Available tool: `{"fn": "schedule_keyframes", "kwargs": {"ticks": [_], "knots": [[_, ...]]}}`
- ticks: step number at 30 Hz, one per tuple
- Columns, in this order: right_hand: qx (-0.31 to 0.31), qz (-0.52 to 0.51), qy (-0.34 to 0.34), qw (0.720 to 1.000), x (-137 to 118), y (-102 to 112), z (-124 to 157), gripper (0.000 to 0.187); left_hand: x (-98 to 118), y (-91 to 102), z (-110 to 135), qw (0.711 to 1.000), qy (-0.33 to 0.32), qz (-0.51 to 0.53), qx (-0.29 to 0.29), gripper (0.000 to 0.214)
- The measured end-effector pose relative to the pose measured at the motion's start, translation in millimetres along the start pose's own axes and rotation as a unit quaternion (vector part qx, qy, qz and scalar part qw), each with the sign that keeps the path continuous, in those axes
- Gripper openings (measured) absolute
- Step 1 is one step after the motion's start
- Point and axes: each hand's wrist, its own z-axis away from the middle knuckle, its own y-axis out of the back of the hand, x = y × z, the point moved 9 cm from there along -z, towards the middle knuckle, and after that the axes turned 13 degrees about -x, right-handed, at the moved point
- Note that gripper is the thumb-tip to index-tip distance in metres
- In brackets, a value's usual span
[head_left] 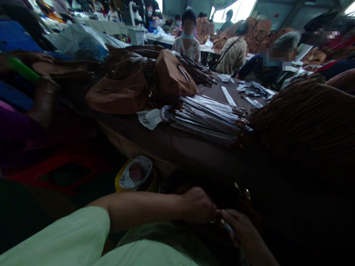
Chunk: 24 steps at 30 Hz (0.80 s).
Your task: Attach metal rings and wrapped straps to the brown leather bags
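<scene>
Low in the view, my left hand (198, 205) is curled into a fist, its fingertips meeting those of my right hand. What it grips is mostly hidden, though a small shiny metal bit shows beneath the fingers. My right hand (241, 225) pinches a thin pale strip (229, 228) that runs down under its fingers; a gold-coloured bit shows at its upper end. Just above the right hand, gold-coloured metal hooks (246, 194) stand out from dark brown material. Deep shadow hides whatever lies in my lap below both hands.
On the dark table (155, 135) lie a bundle of plastic-wrapped straps (208, 118), brown bags (174, 74) and a big pile of brown cords or straps (307, 118). A lined yellow bucket (120, 181) and red stool (52, 164) stand left. Co-workers sit beyond; another person's arm (44, 99) reaches in left.
</scene>
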Motion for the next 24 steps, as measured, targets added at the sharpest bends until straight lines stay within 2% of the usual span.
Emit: {"fn": "schedule_keyframes", "kwargs": {"ticks": [3,6,8,9,12,14,16,19,24], "knots": [[-0.004,0.026,-0.013,1.000,-2.3,-0.5,5.0,0.058,-3.0,0.9,-1.4,1.000,0.010,0.003,-0.029,0.042],[-0.078,0.013,-0.025,0.997,-0.4,-10.8,9.4,0.061,-8.6,11.4,-2.9,0.998,0.012,0.048,-0.050,0.039],[-0.108,0.017,-0.011,0.994,-2.9,-15.3,12.3,0.062,-11.2,20.3,-2.9,0.995,0.021,0.088,-0.050,0.036],[-0.101,0.020,0.007,0.995,-6.3,-14.8,13.8,0.061,-14.1,25.6,-1.9,0.993,0.040,0.105,-0.038,0.033],[-0.031,0.019,0.071,0.997,-19.3,-7.7,21.1,0.056,-24.7,42.2,5.8,0.982,0.119,0.142,0.038,0.031],[0.000,0.018,0.093,0.996,-24.3,-7.8,26.8,0.053,-23.5,47.2,8.7,0.977,0.117,0.162,0.070,0.035],[0.029,0.023,0.103,0.994,-27.3,-8.6,31.7,0.051,-21.5,46.3,8.2,0.977,0.099,0.175,0.067,0.044],[0.057,0.029,0.107,0.992,-28.9,-9.0,34.7,0.047,-28.2,44.3,8.5,0.978,0.117,0.164,0.055,0.054],[0.051,0.007,0.100,0.994,-27.0,-2.6,27.0,0.050,-36.8,42.0,6.0,0.967,0.143,0.206,0.044,0.049]]}}
